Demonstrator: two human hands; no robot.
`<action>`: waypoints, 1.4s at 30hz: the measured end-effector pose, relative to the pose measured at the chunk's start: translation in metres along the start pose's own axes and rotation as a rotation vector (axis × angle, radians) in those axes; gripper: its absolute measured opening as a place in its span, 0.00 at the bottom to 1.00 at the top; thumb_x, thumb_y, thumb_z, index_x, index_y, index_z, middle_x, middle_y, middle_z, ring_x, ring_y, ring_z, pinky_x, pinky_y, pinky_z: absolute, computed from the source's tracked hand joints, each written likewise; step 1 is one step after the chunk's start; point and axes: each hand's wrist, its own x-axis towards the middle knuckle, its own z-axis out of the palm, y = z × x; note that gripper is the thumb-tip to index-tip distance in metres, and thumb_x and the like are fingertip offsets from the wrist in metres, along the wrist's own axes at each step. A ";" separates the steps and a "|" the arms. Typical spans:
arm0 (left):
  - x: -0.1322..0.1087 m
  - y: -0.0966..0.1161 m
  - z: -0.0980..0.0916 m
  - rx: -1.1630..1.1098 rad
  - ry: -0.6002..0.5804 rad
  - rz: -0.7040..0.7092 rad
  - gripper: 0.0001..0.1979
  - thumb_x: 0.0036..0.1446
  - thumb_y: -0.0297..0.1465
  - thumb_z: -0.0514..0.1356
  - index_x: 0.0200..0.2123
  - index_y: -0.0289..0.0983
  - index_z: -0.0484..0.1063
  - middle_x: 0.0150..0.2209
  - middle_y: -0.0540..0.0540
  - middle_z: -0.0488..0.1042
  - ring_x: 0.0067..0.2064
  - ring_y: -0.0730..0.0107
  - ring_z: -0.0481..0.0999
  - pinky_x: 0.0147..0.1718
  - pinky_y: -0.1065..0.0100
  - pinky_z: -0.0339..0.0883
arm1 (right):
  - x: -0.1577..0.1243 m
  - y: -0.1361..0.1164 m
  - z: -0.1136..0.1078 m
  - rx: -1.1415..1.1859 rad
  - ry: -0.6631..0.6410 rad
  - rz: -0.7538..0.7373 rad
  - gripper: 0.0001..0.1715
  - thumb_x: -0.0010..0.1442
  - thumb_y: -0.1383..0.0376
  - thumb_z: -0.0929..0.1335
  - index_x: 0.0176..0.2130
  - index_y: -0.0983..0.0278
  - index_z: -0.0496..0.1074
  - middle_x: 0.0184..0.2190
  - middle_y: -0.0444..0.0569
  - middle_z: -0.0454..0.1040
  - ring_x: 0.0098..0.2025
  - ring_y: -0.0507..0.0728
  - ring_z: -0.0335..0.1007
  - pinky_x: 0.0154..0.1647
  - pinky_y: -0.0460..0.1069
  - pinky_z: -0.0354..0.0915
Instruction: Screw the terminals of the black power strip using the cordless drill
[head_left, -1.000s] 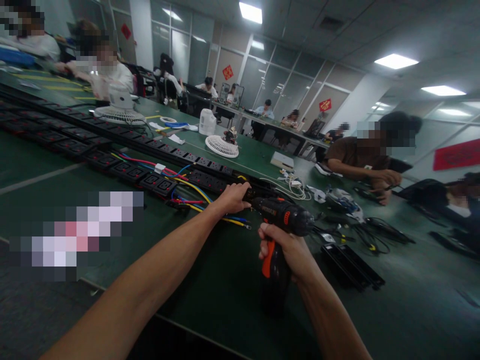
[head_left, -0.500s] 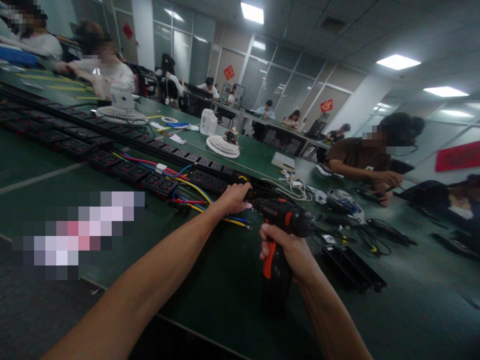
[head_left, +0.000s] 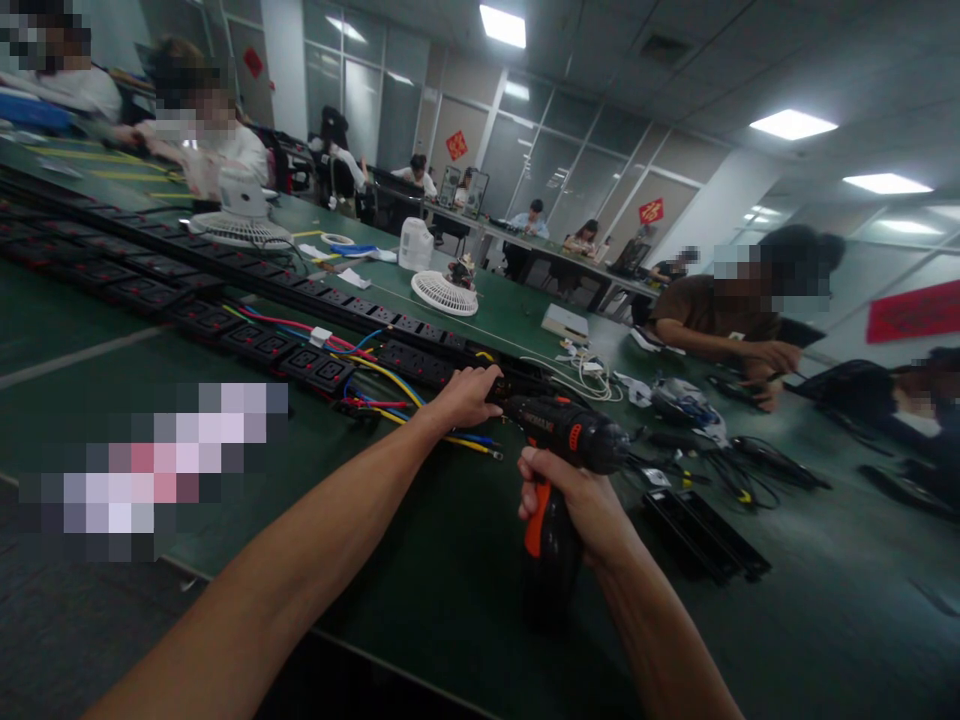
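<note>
"Over the green surface [head_left: 420, 570], where's the drill [head_left: 559, 428]?"
"The right hand [head_left: 574, 485] has its fingers wrapped round it. The left hand [head_left: 466, 397] is by the power strip [head_left: 412, 362]; I can't tell its fingers' grip."

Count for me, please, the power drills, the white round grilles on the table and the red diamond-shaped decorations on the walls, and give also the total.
Power drill: 1, in the right hand
White round grilles: 2
Red diamond-shaped decorations: 3
Total: 6
</note>
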 end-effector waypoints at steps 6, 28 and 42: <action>0.000 0.000 0.000 0.002 0.000 -0.005 0.29 0.59 0.38 0.65 0.62 0.41 0.63 0.58 0.38 0.75 0.58 0.46 0.74 0.57 0.49 0.66 | 0.000 0.001 -0.001 0.009 -0.009 0.010 0.19 0.57 0.53 0.75 0.27 0.63 0.72 0.16 0.44 0.72 0.19 0.54 0.71 0.23 0.48 0.67; 0.001 -0.001 0.001 -0.012 -0.002 -0.005 0.28 0.59 0.38 0.66 0.60 0.41 0.64 0.57 0.39 0.75 0.58 0.46 0.74 0.57 0.49 0.66 | 0.002 0.002 0.000 0.002 0.023 0.014 0.19 0.54 0.52 0.76 0.26 0.63 0.72 0.15 0.44 0.72 0.18 0.54 0.70 0.22 0.48 0.66; 0.001 0.000 0.001 -0.002 -0.005 -0.011 0.28 0.59 0.38 0.65 0.61 0.41 0.64 0.58 0.38 0.75 0.58 0.45 0.74 0.57 0.48 0.67 | 0.000 0.000 0.000 -0.011 0.007 -0.002 0.18 0.56 0.53 0.75 0.26 0.62 0.72 0.15 0.44 0.72 0.19 0.54 0.71 0.22 0.48 0.67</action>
